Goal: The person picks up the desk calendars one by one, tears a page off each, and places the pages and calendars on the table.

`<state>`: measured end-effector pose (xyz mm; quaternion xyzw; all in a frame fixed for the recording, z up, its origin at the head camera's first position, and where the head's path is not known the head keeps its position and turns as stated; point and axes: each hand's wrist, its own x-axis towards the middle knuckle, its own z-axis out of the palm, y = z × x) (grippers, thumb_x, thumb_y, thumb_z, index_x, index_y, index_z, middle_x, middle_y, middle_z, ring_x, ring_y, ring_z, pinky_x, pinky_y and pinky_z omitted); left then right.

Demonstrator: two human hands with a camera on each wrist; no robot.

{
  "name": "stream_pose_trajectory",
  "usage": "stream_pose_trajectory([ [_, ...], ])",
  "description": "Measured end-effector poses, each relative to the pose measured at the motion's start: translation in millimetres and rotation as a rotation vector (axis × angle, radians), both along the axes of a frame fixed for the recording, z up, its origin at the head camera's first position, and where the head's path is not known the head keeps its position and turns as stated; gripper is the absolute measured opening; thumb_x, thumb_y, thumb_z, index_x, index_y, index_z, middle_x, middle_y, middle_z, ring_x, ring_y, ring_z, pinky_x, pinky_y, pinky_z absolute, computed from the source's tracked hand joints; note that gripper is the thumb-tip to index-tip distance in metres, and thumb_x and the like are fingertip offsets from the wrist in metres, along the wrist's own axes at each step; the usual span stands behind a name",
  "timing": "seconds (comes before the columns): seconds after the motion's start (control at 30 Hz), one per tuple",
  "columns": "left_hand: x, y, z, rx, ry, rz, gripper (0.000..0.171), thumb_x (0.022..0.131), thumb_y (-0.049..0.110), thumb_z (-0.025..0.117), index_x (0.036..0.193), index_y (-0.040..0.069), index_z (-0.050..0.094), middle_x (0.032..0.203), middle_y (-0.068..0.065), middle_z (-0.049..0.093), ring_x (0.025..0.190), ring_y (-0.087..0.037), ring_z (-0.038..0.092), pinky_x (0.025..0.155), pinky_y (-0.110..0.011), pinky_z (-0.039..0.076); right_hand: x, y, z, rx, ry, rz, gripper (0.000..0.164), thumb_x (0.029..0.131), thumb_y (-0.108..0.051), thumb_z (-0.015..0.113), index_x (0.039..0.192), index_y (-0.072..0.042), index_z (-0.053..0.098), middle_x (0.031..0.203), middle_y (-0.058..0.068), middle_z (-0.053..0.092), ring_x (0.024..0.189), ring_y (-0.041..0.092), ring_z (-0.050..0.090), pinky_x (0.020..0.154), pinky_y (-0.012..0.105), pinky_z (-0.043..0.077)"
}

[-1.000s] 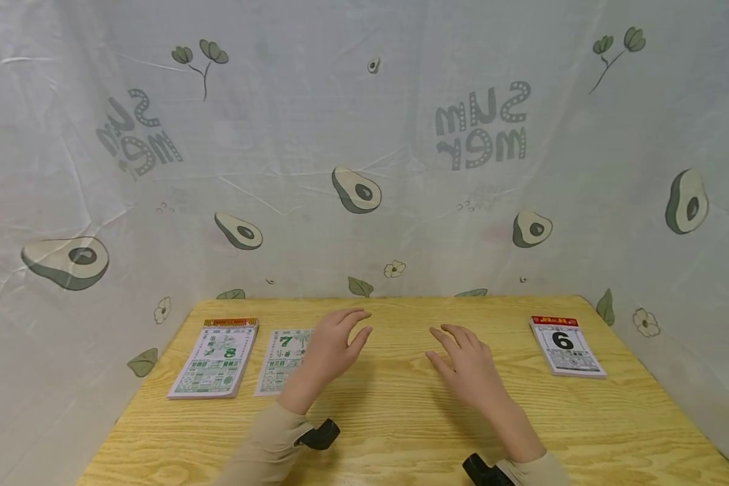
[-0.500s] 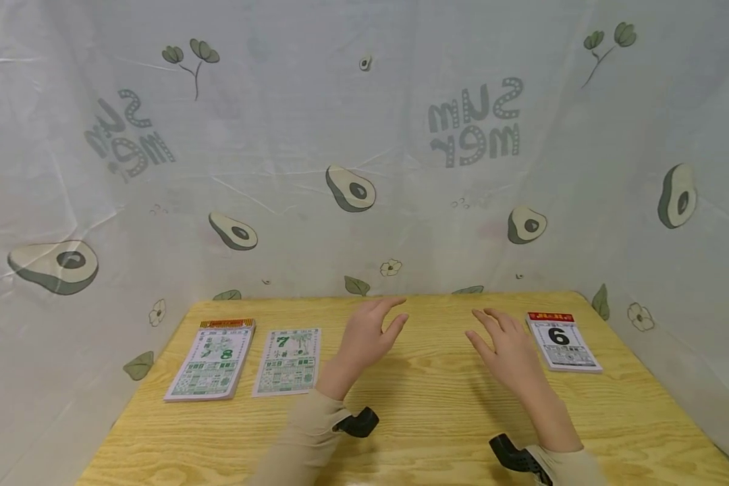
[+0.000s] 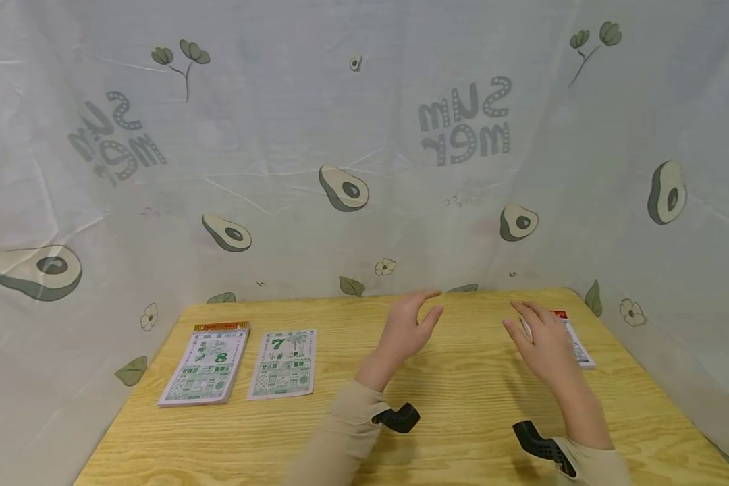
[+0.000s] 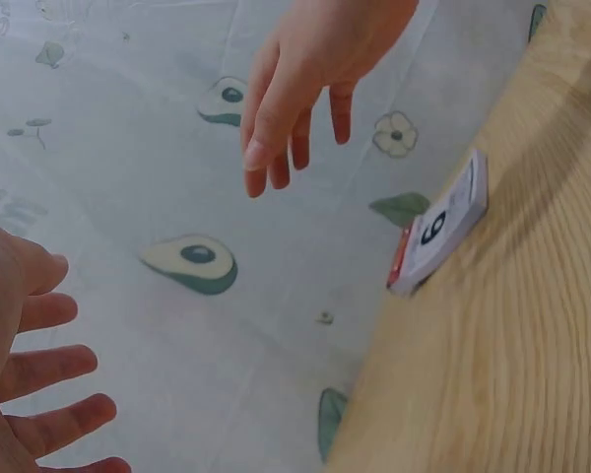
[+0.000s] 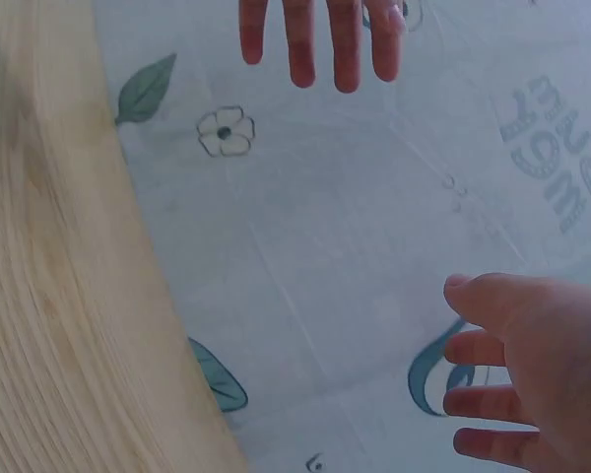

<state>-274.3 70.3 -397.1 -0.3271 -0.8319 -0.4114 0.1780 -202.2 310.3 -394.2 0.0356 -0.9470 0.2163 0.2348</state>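
Observation:
Both hands hang in the air above the wooden table with nothing in them. My left hand point(image 3: 403, 329) is right of the table's middle, its fingers loosely extended. Farther right, my right hand point(image 3: 545, 344) overlaps the small tear-off calendar point(image 3: 578, 347) in the head view and hides much of its page. In the left wrist view that calendar point(image 4: 441, 227), with a red top and a black 6, lies on the table below the right hand point(image 4: 310, 89). The fingers of the left hand point(image 5: 320, 39) show at the top of the right wrist view.
On the left of the table point(image 3: 219, 439) lies a thick tear-off calendar point(image 3: 206, 364) showing a green 8. Beside it is a single calendar sheet point(image 3: 283, 364) with a green 7. A printed cloth point(image 3: 291, 135) hangs around the table's back and sides.
Both hands have moved right across the table, the left hand leaving the 7 sheet uncovered and the right hand coming in front of the small calendar. The head view has turned slightly right.

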Motion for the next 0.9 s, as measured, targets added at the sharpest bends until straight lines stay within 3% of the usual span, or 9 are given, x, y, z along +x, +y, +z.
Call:
stream_pose_trajectory([
  [0.17, -0.2, 20, -1.1, 0.030, -0.055, -0.030, 0.037, 0.102, 0.033, 0.049, 0.133, 0.014, 0.058, 0.132, -0.004, 0.062, 0.126, -0.021, 0.056, 0.102, -0.035, 0.047, 2.5, 18, -1.3, -0.031, 0.012, -0.015, 0.048, 0.100, -0.027, 0.054, 0.135, 0.006, 0.049, 0.134, 0.034, 0.047, 0.122, 0.057, 0.038, 0.095, 0.072, 0.029],
  [0.37, 2.9, 41, -8.2, 0.099, -0.195, -0.079, 0.037, 0.102, 0.032, 0.050, 0.135, 0.015, 0.057, 0.136, -0.007, 0.059, 0.124, -0.023, 0.057, 0.098, -0.037, 0.050, 5.5, 43, -6.5, -0.061, 0.000, -0.046, 0.048, 0.102, -0.026, 0.049, 0.136, 0.009, 0.046, 0.133, 0.037, 0.045, 0.120, 0.058, 0.039, 0.094, 0.069, 0.032],
  [0.77, 6.0, 87, -28.2, 0.350, -0.608, -0.127, 0.032, 0.099, 0.034, 0.056, 0.129, 0.026, 0.062, 0.128, 0.000, 0.064, 0.114, -0.016, 0.061, 0.089, -0.028, 0.051, 14.3, 85, -23.9, -0.138, -0.145, -0.152, 0.061, 0.105, -0.035, 0.039, 0.141, 0.014, 0.035, 0.137, 0.045, 0.035, 0.125, 0.062, 0.030, 0.099, 0.071, 0.024],
  [0.9, 8.1, 100, -35.5, 0.463, -0.770, -0.168, 0.033, 0.099, 0.032, 0.056, 0.130, 0.024, 0.060, 0.125, 0.001, 0.063, 0.113, -0.018, 0.061, 0.092, -0.039, 0.052, 17.0, 95, -33.4, -0.187, -0.195, -0.191, 0.063, 0.105, -0.035, 0.038, 0.142, 0.015, 0.031, 0.135, 0.046, 0.035, 0.122, 0.061, 0.033, 0.096, 0.071, 0.030],
])
